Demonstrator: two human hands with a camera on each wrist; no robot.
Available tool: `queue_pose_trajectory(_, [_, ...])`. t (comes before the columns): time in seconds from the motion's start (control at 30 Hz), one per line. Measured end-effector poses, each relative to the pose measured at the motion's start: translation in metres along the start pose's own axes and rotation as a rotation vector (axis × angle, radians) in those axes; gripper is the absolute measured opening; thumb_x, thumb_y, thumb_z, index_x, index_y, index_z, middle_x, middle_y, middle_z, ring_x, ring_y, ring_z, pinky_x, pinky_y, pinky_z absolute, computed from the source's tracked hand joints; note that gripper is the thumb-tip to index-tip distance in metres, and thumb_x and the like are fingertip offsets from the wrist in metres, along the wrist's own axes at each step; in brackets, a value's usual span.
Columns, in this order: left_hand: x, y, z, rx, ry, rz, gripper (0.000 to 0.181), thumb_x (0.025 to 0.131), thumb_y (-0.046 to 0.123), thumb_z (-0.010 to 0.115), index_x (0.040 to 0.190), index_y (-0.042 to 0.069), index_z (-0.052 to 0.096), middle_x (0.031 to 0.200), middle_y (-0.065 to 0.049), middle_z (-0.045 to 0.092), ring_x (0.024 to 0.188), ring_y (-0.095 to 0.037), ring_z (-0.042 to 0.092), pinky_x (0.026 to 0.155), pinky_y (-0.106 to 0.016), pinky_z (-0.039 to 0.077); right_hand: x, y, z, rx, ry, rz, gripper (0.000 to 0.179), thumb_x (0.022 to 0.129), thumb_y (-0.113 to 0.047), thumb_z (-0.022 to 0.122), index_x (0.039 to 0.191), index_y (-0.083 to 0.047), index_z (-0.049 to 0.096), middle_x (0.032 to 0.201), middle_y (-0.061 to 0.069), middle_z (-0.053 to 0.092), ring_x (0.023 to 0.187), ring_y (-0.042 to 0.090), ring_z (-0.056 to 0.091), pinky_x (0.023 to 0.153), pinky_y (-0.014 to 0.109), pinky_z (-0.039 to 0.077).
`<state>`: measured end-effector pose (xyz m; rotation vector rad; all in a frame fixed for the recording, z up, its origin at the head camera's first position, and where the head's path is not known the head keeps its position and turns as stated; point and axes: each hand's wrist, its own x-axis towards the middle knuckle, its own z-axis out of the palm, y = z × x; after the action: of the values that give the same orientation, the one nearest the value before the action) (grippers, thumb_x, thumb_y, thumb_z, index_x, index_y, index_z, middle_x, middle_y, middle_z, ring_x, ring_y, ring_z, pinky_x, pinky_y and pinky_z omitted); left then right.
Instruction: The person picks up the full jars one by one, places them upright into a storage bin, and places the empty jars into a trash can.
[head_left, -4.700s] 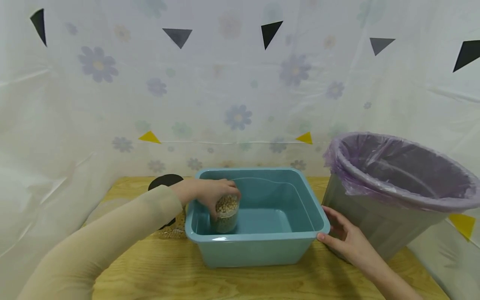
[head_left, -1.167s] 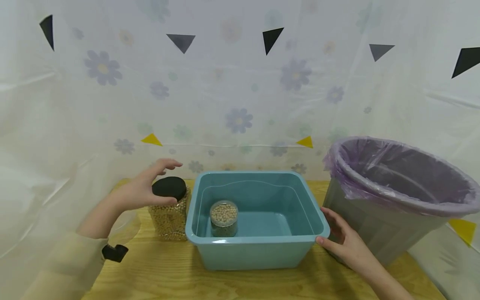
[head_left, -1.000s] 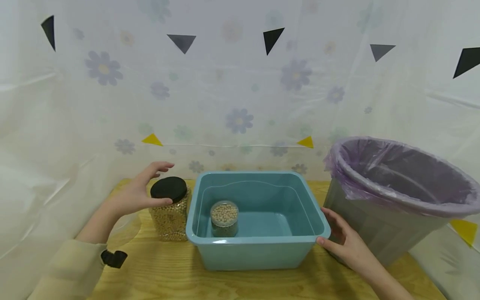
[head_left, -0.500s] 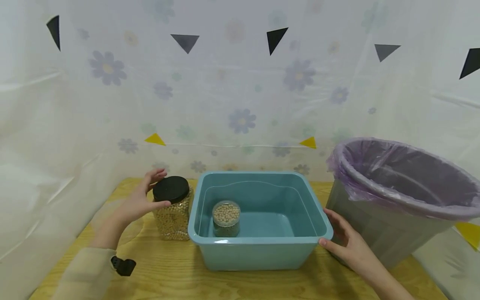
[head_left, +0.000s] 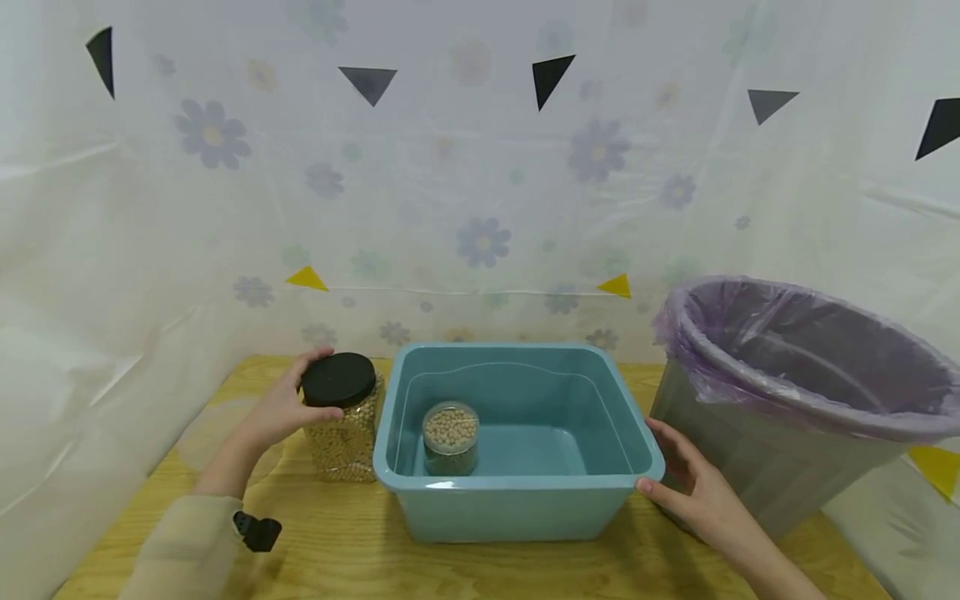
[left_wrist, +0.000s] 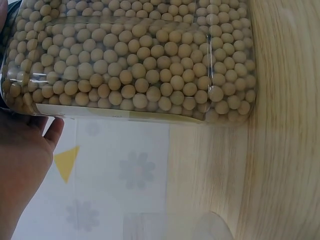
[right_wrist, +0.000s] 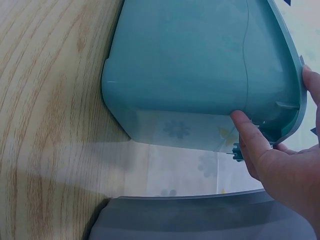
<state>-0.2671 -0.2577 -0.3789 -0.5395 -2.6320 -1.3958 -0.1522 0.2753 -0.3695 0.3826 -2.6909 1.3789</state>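
On the left of the head view, my left hand (head_left: 281,412) curls its thumb and fingers round the top of a clear jar (head_left: 341,446) of pale round beans with a black lid (head_left: 339,379). The jar's wall (left_wrist: 135,60) fills the upper left wrist view, with fingertips showing past its edge. Beside it stands a blue plastic tub (head_left: 517,512). A smaller clear container (head_left: 450,442) of similar beans sits upright inside the tub, at its left. My right hand (head_left: 693,492) holds the tub's right rim, thumb at the front corner; in the right wrist view a finger (right_wrist: 247,130) presses the outer wall.
A grey bin (head_left: 742,450) lined with a purple plastic bag (head_left: 712,375) stands close at the tub's right. A thin, see-through round piece (head_left: 217,433) lies on the wooden table (head_left: 337,550) left of the jar. A flowered plastic curtain (head_left: 420,208) hangs behind.
The left hand let go of the small container inside the tub, moved left to the lidded jar, then lowered and closed round its top. The right hand has stayed at the tub's rim.
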Motion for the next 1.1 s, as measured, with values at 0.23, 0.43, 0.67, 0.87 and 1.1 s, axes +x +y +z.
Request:
queue_pose_trajectory(0.23, [0.0003,0.0020,0.0026,0.016,-0.006,-0.022,0.098,0.074,0.027,0.082,0.151,0.019,0.021,0.152,-0.021,0.022,0.130,-0.048,0.033,0.094,-0.067,0.034,-0.0001,0.0009,0.0006,0.009,0.001,0.003,0.069,0.091,-0.016,0.063,0.149,-0.011,0.025,0.140,0.015,0.041,0.107,-0.009,0.045,0.083,0.014,0.044])
queue_pose_trajectory(0.43, [0.0005,0.0024,0.0055,0.054,0.026,-0.026,0.095,0.075,0.031,0.081,0.150,0.022,0.023,0.151,-0.021,0.025,0.127,-0.049,0.036,0.091,-0.066,0.037,0.0003,0.0006,0.0007,0.010,0.003,0.004,0.069,0.091,-0.016,0.064,0.148,-0.011,0.025,0.139,0.015,0.042,0.107,-0.008,0.046,0.083,0.015,0.045])
queue_pose_trajectory(0.67, [0.0024,-0.0016,0.0071,0.047,0.065,0.009,0.092,0.074,0.029,0.082,0.149,0.024,0.028,0.152,-0.017,0.025,0.127,-0.047,0.037,0.092,-0.066,0.037,0.0006,0.0002,0.0005,0.000,0.006,0.012,0.068,0.091,-0.017,0.064,0.148,-0.012,0.026,0.137,0.015,0.043,0.105,-0.007,0.047,0.082,0.017,0.046])
queue_pose_trajectory(0.87, [0.0018,-0.0027,0.0082,0.037,0.113,0.056,0.090,0.072,0.025,0.084,0.147,0.024,0.033,0.150,-0.015,0.031,0.127,-0.045,0.038,0.092,-0.064,0.038,0.0007,-0.0018,-0.0001,0.002,0.003,0.015,0.068,0.091,-0.017,0.064,0.148,-0.013,0.026,0.137,0.015,0.042,0.104,-0.004,0.049,0.081,0.018,0.047])
queue_pose_trajectory(1.1, [0.0033,0.0042,0.0047,0.028,0.179,0.070,0.087,0.072,0.020,0.084,0.145,0.020,0.037,0.145,-0.016,0.037,0.128,-0.043,0.037,0.093,-0.064,0.036,0.0004,-0.0006,-0.0003,0.000,0.005,0.009,0.069,0.091,-0.016,0.064,0.148,-0.011,0.026,0.133,0.014,0.044,0.102,-0.001,0.051,0.081,0.019,0.048])
